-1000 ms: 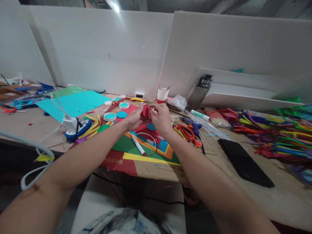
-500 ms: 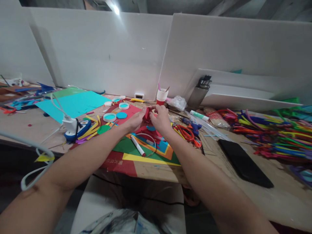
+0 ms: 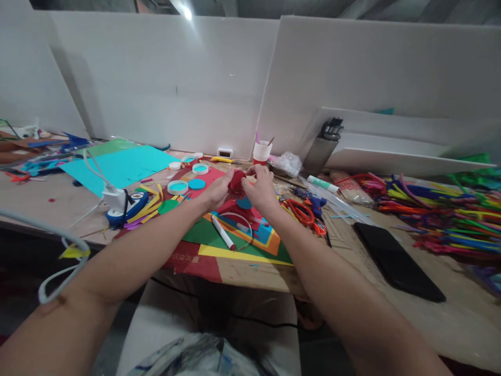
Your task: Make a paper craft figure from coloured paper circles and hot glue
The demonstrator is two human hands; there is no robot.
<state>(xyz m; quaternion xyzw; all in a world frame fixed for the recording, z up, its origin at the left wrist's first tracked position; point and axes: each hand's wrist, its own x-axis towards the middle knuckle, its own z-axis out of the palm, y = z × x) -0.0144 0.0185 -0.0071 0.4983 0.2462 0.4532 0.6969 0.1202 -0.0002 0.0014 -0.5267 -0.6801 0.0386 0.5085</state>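
Observation:
My left hand grips a small, rounded red paper piece from its left side. Against its right edge, the fingers of my right hand are bent and closed on it. Its lower part is partly hidden by my fingers. Below the hands lie a blue paper circle, a red paper sheet and a white marker with a red end. To the left of my left hand are a blue disc and a white ring with a blue centre.
Orange-handled scissors, a blue glue gun and a glue stick lie right of the hands. A black phone rests farther right, near pipe cleaners. Paper cups and a bottle stand behind.
The red piece has turned between my hands and now shows a broader, rounder face. Both hands stay on it, and the view has shifted slightly.

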